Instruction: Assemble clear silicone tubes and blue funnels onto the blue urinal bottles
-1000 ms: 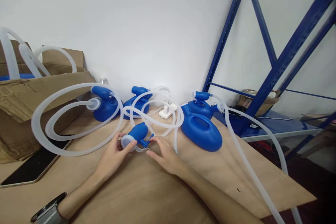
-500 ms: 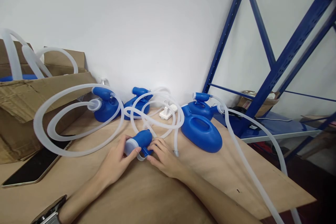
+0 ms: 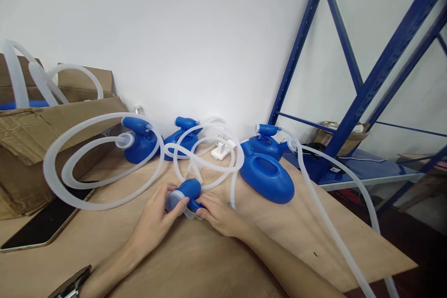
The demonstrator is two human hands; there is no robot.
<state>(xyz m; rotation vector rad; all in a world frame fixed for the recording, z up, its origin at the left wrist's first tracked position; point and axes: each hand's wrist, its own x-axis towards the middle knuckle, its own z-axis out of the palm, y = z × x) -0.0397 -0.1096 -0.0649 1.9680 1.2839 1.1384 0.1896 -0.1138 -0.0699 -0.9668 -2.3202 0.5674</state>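
A small blue plastic piece [image 3: 190, 189] with a clear cap on its left end is held low over the wooden table. My left hand [image 3: 159, 214] grips its capped end between thumb and fingers. Round the short blue spout on its right side, my right hand [image 3: 218, 214] is closed. A clear strap hangs beneath the piece, between my hands. Just beyond, coiled translucent hoses [image 3: 209, 163] lie on the table, and a blue bottle with a handle opening [image 3: 268, 179] rests on its side to the right.
Blue bottles with hoses stand at the left [image 3: 139, 146], middle [image 3: 181, 144] and right [image 3: 265, 146]. A cardboard box [image 3: 63, 123], a phone [image 3: 42, 223], a white power adapter [image 3: 221, 150] and a blue metal rack [image 3: 380, 63] surround the work area. One hose [image 3: 328, 223] crosses the table's right edge.
The blue piece has tipped and sunk slightly, its top lower than before. Both hands still hold it, and the view has shifted slightly.
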